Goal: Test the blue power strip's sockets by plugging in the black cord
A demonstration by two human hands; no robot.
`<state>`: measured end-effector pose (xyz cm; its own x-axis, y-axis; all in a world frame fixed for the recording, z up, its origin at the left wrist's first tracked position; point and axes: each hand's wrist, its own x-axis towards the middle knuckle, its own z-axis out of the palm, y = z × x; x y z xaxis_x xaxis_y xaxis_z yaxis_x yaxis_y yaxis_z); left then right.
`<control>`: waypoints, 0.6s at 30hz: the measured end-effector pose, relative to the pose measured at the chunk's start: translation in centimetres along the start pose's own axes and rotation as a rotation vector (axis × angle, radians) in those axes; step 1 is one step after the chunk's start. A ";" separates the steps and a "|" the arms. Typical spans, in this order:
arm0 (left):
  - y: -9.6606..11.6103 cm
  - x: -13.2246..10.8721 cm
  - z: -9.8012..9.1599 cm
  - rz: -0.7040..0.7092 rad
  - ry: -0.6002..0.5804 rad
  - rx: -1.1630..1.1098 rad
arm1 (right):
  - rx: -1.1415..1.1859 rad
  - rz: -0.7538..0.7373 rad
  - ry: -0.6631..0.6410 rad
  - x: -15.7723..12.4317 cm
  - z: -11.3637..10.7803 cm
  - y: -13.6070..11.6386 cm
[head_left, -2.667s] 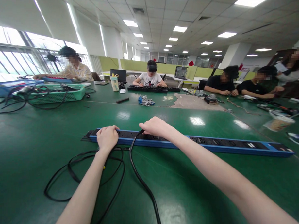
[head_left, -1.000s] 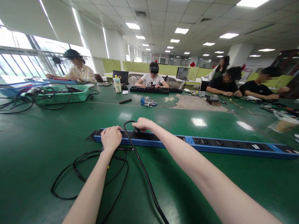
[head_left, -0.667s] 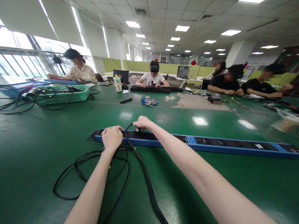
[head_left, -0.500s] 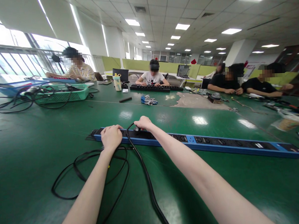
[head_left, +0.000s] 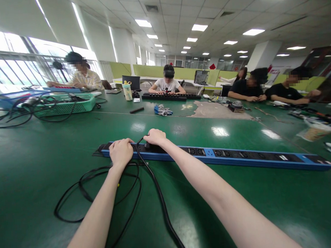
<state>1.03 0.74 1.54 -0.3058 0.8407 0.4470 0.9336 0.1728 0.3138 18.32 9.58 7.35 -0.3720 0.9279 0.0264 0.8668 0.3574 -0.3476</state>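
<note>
Blue strip (head_left: 237,156) lies clasped by the left hand (head_left: 121,152), while the right hand (head_left: 155,137), now closer to the left, pinches a plug (head_left: 147,145) against the strip, seating unclear.

The right hand (head_left: 155,136) has moved left along the blue power strip (head_left: 231,155), nearer the left hand (head_left: 121,151); a black plug (head_left: 147,146) now shows beneath it. A person (head_left: 241,75) now appears behind seated co-workers (head_left: 243,90).

We see the power strip (head_left: 229,157) lying across the table (head_left: 60,142), looped cable (head_left: 83,192) near left, gloves (head_left: 163,110) on its far side, basket (head_left: 64,108) far left.
</note>
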 end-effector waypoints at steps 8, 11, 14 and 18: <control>0.1 -0.1 -0.1 -0.006 -0.007 0.000 | 0.087 -0.003 -0.023 0.2 0.7 0.4; 0.2 -0.1 -0.2 -0.007 -0.011 0.005 | 0.088 0.009 -0.019 0.4 0.8 0.4; 0.3 0.0 -0.3 -0.012 -0.015 0.013 | 0.120 -0.021 -0.018 0.3 1.0 0.5; 0.4 0.0 -0.4 -0.018 -0.025 0.021 | 0.122 -0.028 -0.008 0.4 1.2 0.5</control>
<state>1.31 0.61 1.99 -0.3181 0.8499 0.4201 0.9319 0.1989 0.3034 18.22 10.04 6.01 -0.3987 0.9166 0.0309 0.8094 0.3675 -0.4580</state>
